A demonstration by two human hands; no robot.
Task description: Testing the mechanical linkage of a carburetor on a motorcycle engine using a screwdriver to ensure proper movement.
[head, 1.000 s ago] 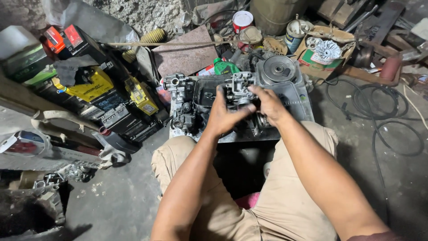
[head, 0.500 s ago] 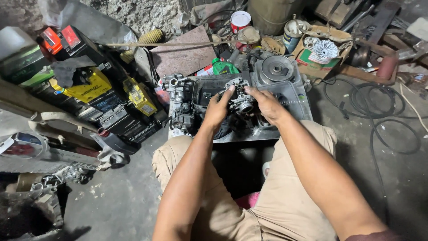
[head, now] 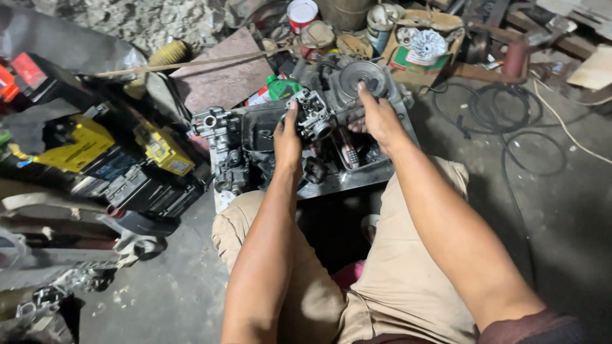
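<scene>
left hand (head: 288, 137) and right hand (head: 376, 116) close their grip on the small carburettor (head: 312, 114) from either side, steadying it over the metal tray's (head: 357, 181) far edge, beside the engine casing (head: 360, 79).

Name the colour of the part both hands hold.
Grey metal carburettor, darkened with grime; head view.

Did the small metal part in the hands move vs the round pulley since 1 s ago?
Yes. The small metal part, held between the left hand and right hand, moved away from the person, ending beside the round pulley.
</scene>
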